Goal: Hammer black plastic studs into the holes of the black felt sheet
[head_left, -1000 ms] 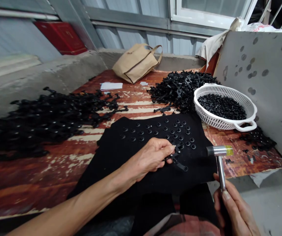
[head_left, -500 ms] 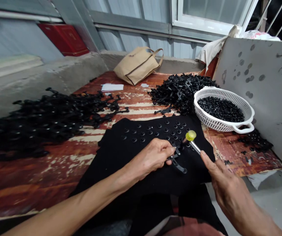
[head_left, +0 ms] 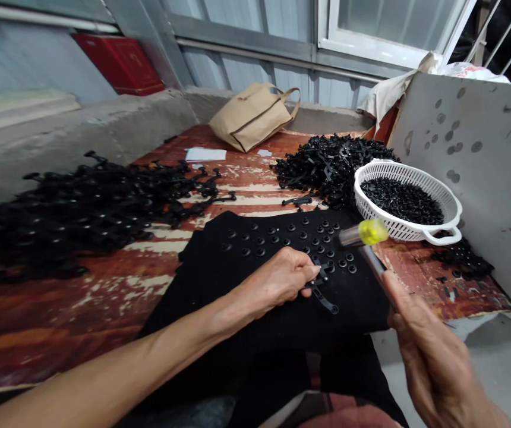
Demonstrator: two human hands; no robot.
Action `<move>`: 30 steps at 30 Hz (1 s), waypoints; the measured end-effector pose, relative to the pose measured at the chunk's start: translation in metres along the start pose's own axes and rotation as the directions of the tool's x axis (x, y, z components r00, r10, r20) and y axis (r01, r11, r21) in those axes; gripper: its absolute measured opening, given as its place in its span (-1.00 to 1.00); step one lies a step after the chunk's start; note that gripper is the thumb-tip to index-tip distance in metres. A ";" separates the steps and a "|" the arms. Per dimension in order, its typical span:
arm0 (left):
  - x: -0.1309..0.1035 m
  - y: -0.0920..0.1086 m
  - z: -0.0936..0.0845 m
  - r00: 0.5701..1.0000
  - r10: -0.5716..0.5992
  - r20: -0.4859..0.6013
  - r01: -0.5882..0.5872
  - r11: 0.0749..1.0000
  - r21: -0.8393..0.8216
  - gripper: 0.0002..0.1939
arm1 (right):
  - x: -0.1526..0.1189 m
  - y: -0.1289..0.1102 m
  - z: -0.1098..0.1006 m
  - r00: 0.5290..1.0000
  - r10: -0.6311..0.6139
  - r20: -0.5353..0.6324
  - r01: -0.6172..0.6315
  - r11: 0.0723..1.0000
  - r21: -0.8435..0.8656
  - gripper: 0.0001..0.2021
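Observation:
My left hand (head_left: pixel 284 274) is closed in a pinch on a black jointed part (head_left: pixel 325 301), held low over the black cloth (head_left: pixel 255 321). One curved arm of the part points down and to the right. My right hand (head_left: pixel 429 342) grips a small hammer (head_left: pixel 374 261) by its handle. The hammer's head has a yellow end and a metal end, blurred, above the cloth's right side. Several small round black pieces (head_left: pixel 259 252) are spread over the cloth, beyond and beside my left hand.
Black parts (head_left: pixel 81 214) are heaped at the left. Another heap (head_left: pixel 331 166) lies at the back, beside a white basket (head_left: pixel 454 205) of small black pieces. A tan bag (head_left: pixel 251 119) stands behind. A grey panel (head_left: pixel 473 160) bounds the right side.
The hammer has moved up and to the right, away from the held part, and its head is turned. My left hand has stayed nearly in place.

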State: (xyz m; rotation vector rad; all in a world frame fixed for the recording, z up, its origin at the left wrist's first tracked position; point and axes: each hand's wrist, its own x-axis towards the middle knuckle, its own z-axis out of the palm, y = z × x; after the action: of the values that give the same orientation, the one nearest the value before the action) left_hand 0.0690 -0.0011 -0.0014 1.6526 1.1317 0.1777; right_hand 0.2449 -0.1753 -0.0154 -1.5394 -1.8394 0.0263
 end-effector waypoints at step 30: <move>-0.029 0.023 0.012 0.882 0.287 0.374 -0.403 0.870 0.285 -0.87 | 0.025 0.005 0.032 0.874 0.362 0.323 -0.485 0.685 0.545 -0.88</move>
State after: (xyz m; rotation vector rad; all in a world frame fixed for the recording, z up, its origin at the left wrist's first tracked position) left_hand 0.0739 -0.0305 0.0242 2.1175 0.6286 -0.0738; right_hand 0.2320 -0.1386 -0.0285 -1.4650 -1.3449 0.9399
